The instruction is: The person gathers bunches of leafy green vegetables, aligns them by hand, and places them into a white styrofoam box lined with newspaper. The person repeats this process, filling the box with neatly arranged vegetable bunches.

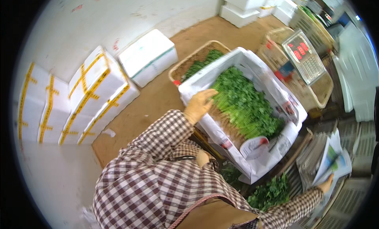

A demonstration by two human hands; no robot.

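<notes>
A white foam box (217,69) lined with printed paper stands before me, holding rows of green leafy herbs with roots (245,101), likely coriander. A round-ended printed paper piece (254,146) lies at the box's near end. My left hand (200,105) hovers at the left rim beside the stems, fingers slightly apart and nothing seen in them. At the lower right my right hand (326,184) reaches to a stack of newspapers (311,161), its fingers at the edge of a coloured printed sheet (334,161); the grip is partly hidden. More loose greens (271,192) lie near my right sleeve.
Behind the box is a plastic basket (174,72) with greens. A digital scale (305,57) rests on another basket (319,101) at the right. White foam boxes with yellow tape (97,81) and a closed foam box (148,57) line the left wall. More foam boxes (239,14) stand farther back.
</notes>
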